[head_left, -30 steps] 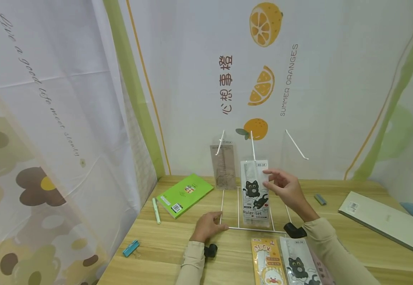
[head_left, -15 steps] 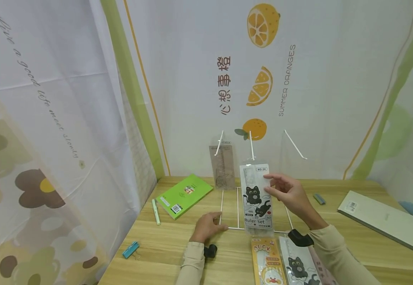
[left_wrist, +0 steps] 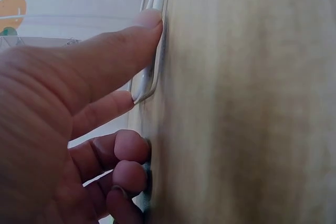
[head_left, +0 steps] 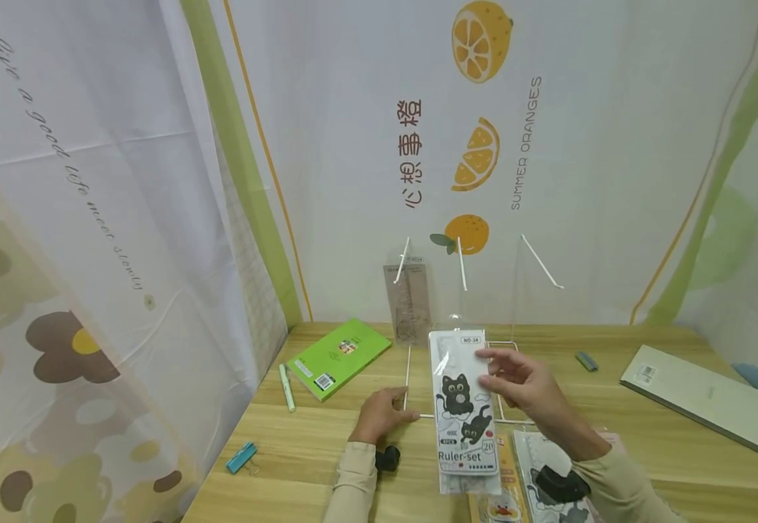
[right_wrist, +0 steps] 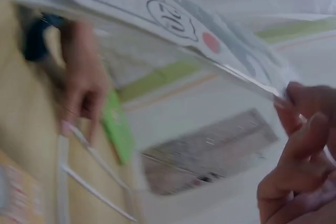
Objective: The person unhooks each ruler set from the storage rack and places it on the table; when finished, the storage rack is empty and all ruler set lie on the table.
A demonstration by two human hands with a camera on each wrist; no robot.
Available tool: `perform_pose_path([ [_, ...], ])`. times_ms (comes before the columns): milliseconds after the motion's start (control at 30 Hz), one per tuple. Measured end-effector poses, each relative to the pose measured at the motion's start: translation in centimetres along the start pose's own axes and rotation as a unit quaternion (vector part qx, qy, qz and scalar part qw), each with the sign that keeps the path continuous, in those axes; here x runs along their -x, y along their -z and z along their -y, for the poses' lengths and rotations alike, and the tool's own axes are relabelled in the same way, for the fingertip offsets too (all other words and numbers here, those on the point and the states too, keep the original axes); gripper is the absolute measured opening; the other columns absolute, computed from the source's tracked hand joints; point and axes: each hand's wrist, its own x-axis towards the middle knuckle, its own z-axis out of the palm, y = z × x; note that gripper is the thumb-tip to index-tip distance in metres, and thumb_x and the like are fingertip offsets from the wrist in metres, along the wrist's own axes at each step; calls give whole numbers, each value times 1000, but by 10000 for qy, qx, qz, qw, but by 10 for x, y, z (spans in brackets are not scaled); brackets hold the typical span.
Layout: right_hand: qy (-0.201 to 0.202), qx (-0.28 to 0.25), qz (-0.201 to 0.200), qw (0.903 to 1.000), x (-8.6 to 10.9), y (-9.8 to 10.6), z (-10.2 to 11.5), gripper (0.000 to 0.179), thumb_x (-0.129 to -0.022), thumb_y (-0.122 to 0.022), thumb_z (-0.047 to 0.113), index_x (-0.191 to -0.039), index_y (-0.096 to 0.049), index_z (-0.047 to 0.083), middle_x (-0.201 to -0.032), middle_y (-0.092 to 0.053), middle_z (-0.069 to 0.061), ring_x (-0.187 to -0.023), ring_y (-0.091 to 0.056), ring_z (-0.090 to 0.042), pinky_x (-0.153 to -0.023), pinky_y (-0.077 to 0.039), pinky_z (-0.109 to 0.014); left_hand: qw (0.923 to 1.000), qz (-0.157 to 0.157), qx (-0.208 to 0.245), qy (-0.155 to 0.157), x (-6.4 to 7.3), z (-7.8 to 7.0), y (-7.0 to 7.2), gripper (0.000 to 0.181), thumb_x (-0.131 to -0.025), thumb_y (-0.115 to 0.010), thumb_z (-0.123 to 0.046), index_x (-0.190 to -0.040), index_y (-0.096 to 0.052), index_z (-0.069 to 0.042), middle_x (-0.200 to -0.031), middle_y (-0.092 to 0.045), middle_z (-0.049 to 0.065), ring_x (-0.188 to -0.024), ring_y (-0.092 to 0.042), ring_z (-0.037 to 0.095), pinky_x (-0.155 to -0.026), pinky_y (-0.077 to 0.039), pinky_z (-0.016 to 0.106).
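Note:
My right hand (head_left: 516, 381) pinches the right edge of a flat ruler set packet (head_left: 460, 418) with black cats on it. The packet is off the hooks and hangs over the front of a white wire display rack (head_left: 464, 263). My left hand (head_left: 381, 416) grips the front left corner of the rack's base; in the left wrist view the thumb and index finger lie on the white wire (left_wrist: 149, 80). On the rack's left hook hangs another packet, greyish brown (head_left: 411, 301). An orange duck packet (head_left: 506, 501) lies on the table, partly hidden behind the held packet.
Beside the duck packet lies a second cat ruler set (head_left: 532, 454), partly covered by my right wrist. A green book (head_left: 339, 359), pale green pen (head_left: 287, 388) and blue binder clip (head_left: 241, 457) are at left. A pale notebook (head_left: 706, 403) and small grey-blue object (head_left: 586, 361) are at right.
The cat ruler set has come off the middle hook and moved forward and down in my right hand. My left hand stays on the rack's corner.

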Motion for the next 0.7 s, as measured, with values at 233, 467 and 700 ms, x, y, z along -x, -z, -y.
perform_pose_path([
  [233,-2194,140,348,9749,29,-30,-32,52,-88,-76,12,-130,-57,-11,-74,-63,6,-50,-38,0,-47,-36,-14,9998,46,145,84,1,0,1,60,-80,-84,-30,-129,-66,0,-127,-67,23,-119,-62,43,-102,-49,55],
  [467,-2644,11,601,9625,45,-51,-54,45,-82,-74,0,-121,-58,-18,-64,-65,2,-38,-33,4,-41,-29,-12,10000,15,38,-3,1,0,1,58,-81,-84,-30,-128,-67,0,-126,-68,22,-118,-63,42,-101,-50,53],
  [700,-2823,698,350,9562,48,-63,-62,35,-77,-75,-2,-110,-66,-9,-63,-62,0,-41,-33,-1,-41,-30,-14,10000,23,1,23,2,0,1,55,-83,-82,-29,-128,-67,-1,-127,-67,22,-119,-62,42,-101,-50,54],
])
